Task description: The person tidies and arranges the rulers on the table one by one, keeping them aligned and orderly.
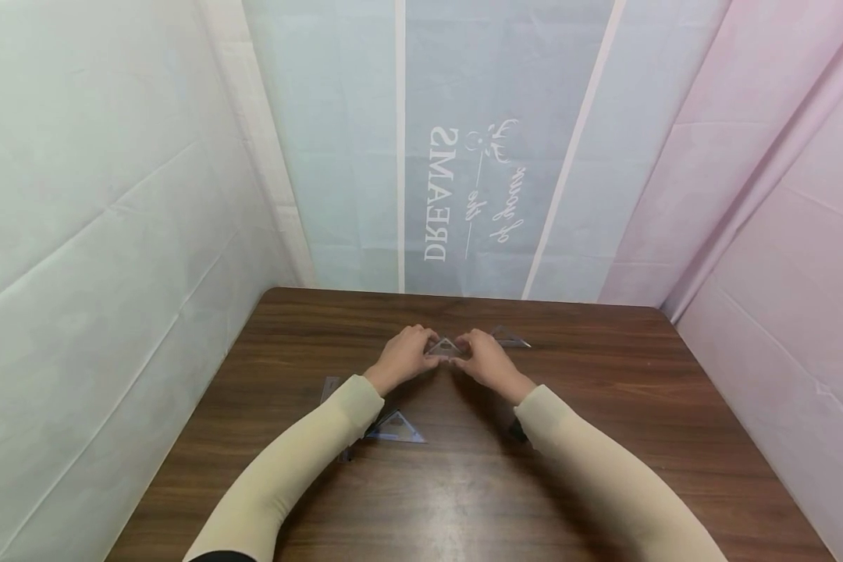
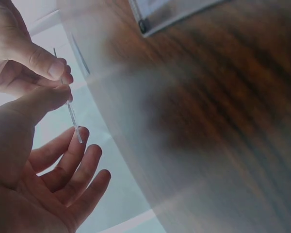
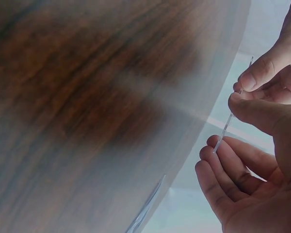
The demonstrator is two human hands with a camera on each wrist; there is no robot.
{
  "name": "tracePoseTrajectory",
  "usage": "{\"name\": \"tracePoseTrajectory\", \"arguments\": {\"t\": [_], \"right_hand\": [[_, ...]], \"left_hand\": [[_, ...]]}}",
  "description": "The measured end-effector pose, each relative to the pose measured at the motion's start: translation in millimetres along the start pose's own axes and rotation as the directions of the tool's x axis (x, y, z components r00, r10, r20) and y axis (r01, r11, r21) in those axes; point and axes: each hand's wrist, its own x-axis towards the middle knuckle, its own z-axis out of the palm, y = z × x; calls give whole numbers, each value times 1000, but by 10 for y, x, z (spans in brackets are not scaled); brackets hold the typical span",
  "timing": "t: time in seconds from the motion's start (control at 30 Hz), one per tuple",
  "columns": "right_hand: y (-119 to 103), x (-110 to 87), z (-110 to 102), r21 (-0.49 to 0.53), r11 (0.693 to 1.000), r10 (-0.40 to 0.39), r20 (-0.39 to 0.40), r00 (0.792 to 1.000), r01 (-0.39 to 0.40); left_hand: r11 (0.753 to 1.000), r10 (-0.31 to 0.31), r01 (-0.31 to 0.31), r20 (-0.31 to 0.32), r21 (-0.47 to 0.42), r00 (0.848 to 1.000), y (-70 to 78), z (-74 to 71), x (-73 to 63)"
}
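Note:
A clear triangular set square (image 1: 446,350) is held between both hands above the far part of the table. My left hand (image 1: 405,357) pinches its left corner, and my right hand (image 1: 487,359) has the right corner. Seen nearly edge-on, the set square (image 2: 72,119) is a thin strip in the left wrist view, between the thumb and fingers of the left hand (image 2: 43,165). From the right wrist, the right hand (image 3: 262,165) grips the same thin strip (image 3: 224,130), its other fingers spread below.
Another clear set square (image 1: 511,338) lies just beyond the right hand. Nearer, a blue-edged set square (image 1: 398,428) lies by the left sleeve (image 1: 323,437), which partly covers a clear ruler (image 1: 330,385). The brown wooden table (image 1: 464,492) meets a curtain (image 1: 358,156) at its far edge.

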Motion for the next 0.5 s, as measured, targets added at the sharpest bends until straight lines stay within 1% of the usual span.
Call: {"name": "tracePoseTrajectory", "arguments": {"t": [0.13,0.27,0.4,0.5], "right_hand": [[-18,-47,-26,-3,1000,-21,14,1000,21],[-34,-89,-47,-6,1000,-23,30,999,24],[-50,-133,-68,-24,999,-34,23,999,34],[-63,-168,-84,-31,999,-43,16,999,44]], "left_hand": [[1000,10,-10,11,0,1000,16,-14,-47],[999,38,-38,3,17,999,24,-21,-84],[997,74,-74,-11,37,997,32,-32,-110],[995,89,-89,-16,48,996,41,-36,-135]]}}
